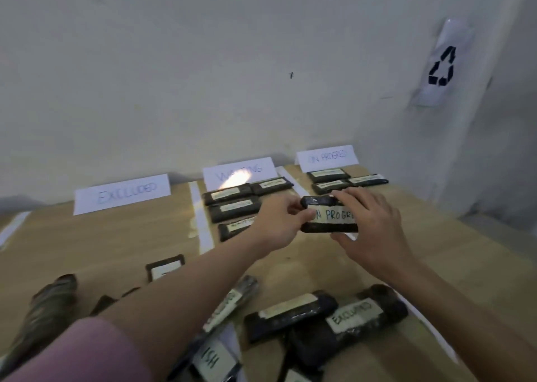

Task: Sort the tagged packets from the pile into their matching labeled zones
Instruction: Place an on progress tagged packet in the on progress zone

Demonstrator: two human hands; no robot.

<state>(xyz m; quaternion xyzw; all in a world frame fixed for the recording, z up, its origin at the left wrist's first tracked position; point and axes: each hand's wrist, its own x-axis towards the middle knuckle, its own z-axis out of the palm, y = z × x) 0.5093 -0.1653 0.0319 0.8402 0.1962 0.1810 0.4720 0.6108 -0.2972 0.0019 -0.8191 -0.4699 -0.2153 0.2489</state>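
1. A dark packet (329, 216) tagged "ON PROGRE…" is held above the bench (116, 236) by both hands.
2. Its left end is pinched by the left hand (279, 221), thumb and fingers curled round it.
3. Its right end is gripped by the right hand (374, 230), fingers over the top edge and thumb under the lower edge.
4. The packet is just in front of the "ON PROGRESS" sign (327, 157); three packets (328, 175) lie between them.
5. Left of that sign stand the "WAITING" sign (239, 172) and the "EXCLUDED" sign (122, 192).
6. The pile (319, 323) lies well in front of the sign, nearest the camera.
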